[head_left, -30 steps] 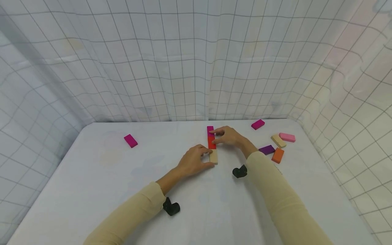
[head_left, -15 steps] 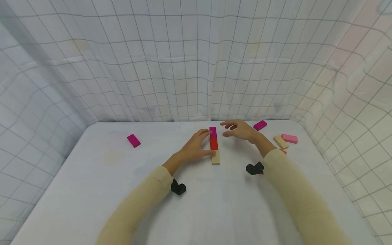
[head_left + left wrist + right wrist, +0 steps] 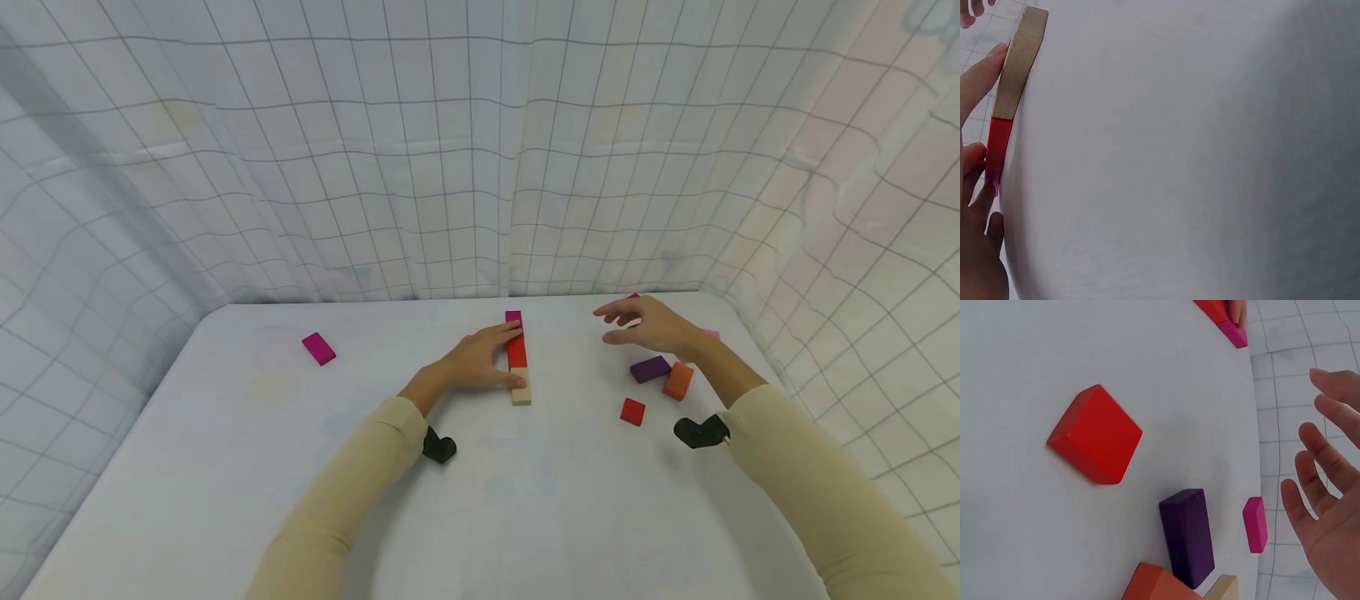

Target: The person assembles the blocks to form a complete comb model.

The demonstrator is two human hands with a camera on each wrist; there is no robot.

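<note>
A row of end-to-end blocks stands in the middle of the table: magenta (image 3: 513,316) at the far end, red (image 3: 517,353) between, and tan wood (image 3: 521,395) nearest. My left hand (image 3: 472,358) touches the row from its left, thumb at the tan block, fingers spread over the magenta end. To the right, my right hand (image 3: 654,323) hovers with loosely bent fingers and nothing in them. Nearest to it are a purple block (image 3: 649,369) and an orange block (image 3: 678,381). A small red block (image 3: 1100,437) lies closer to me.
One magenta block (image 3: 319,348) sits alone at the left. Behind my right hand are another magenta block (image 3: 1255,525), a tan block (image 3: 1224,589) and a partly hidden pink block (image 3: 711,334). Grid-patterned curtains (image 3: 375,167) enclose the table's back and sides.
My right hand has left the row and moved right, over the loose blocks. My left hand has slid forward along the row, its fingers now reaching the magenta block.
</note>
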